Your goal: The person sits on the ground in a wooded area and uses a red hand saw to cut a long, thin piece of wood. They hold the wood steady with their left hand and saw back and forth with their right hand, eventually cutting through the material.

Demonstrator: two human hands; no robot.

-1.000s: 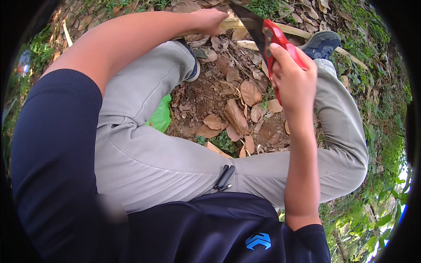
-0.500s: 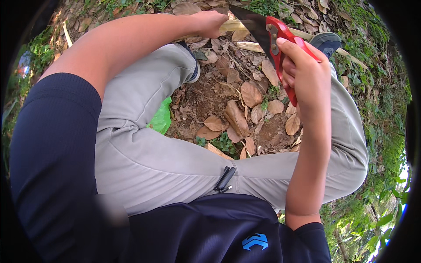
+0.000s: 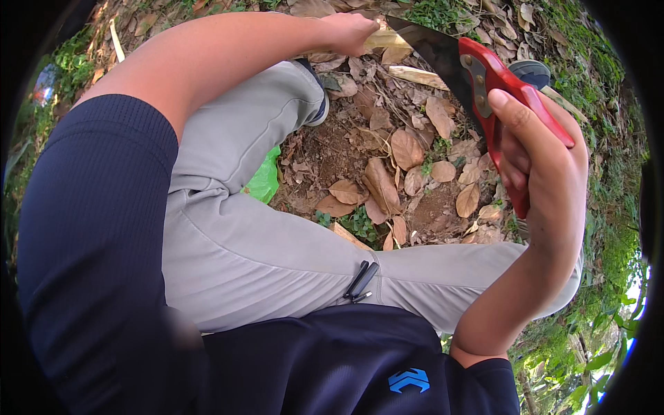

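Red-handled saw (image 3: 473,75) looks light and stiff, best held by the handle (image 3: 510,79) the right hand (image 3: 546,142) wraps; left hand (image 3: 349,34) curls at pale wood (image 3: 387,39), grip unclear.

Saw's (image 3: 477,83) sitting in right hand (image 3: 550,145), wood strip's (image 3: 387,39) poking out right of left hand (image 3: 351,34), leaves (image 3: 407,149) are lying between legs (image 3: 235,242).

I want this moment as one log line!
left hand: on wood | right hand: gripping saw | nearby: dry leaves, green plastic
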